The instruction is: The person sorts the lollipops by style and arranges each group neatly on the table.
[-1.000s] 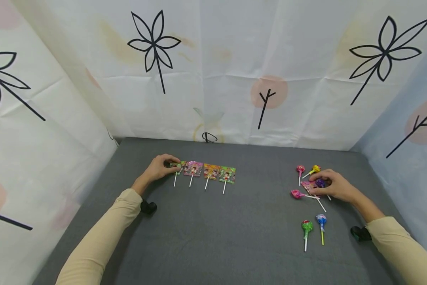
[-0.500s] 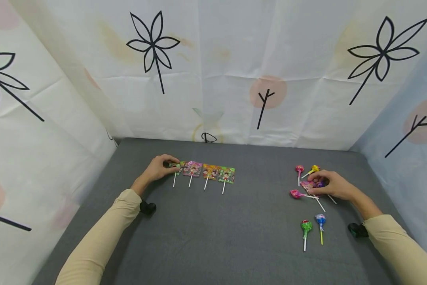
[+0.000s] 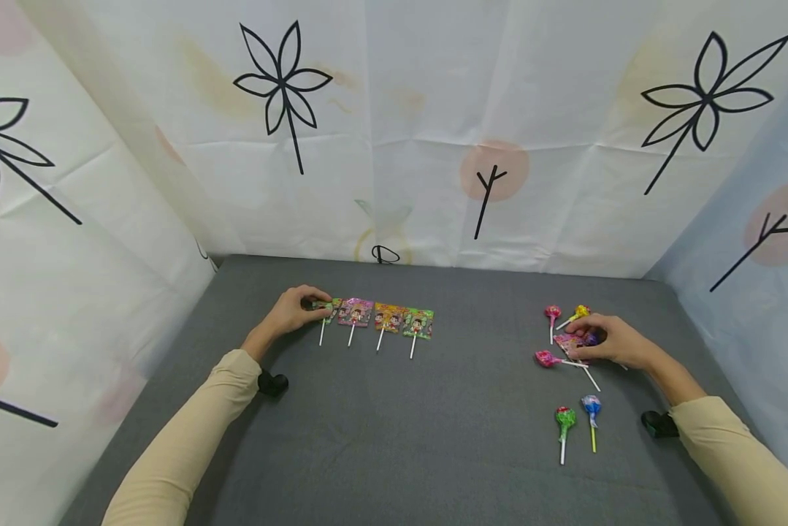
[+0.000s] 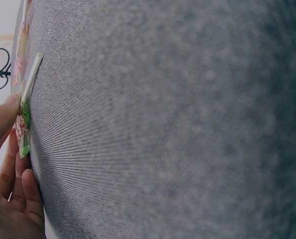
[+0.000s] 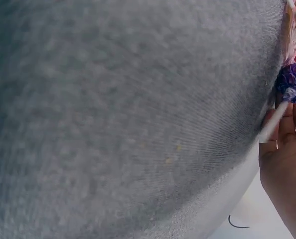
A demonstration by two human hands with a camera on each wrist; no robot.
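Observation:
At the left end of a row of flat-wrapped lollipops, my left hand [image 3: 293, 309] pinches a green-wrapped lollipop [image 4: 23, 127] between thumb and fingers, its white stick pointing away from the grip. Beside it in the row lie a pink one [image 3: 356, 312], an orange one [image 3: 389, 318] and another green one [image 3: 419, 324]. Over on the right, my right hand [image 3: 620, 342] grips a pink flat-wrapped lollipop [image 3: 567, 343] with curled thumb and fingers. A round purple lollipop [image 5: 292, 82] sits against those fingers, partly hidden by the hand in the head view.
Around the right hand lie a pink-red round lollipop [image 3: 552, 312], a yellow one [image 3: 582, 312] and a pink one [image 3: 547, 358]. Nearer are a green lollipop [image 3: 565, 418] and a blue one [image 3: 591, 404]. Patterned cloth [image 3: 420, 197] walls the grey table [image 3: 367, 431].
The purple lollipop has turned under my right hand, its stick end swinging to the right. My right hand has shifted very slightly; the left hand stays with the green-wrapped lollipop.

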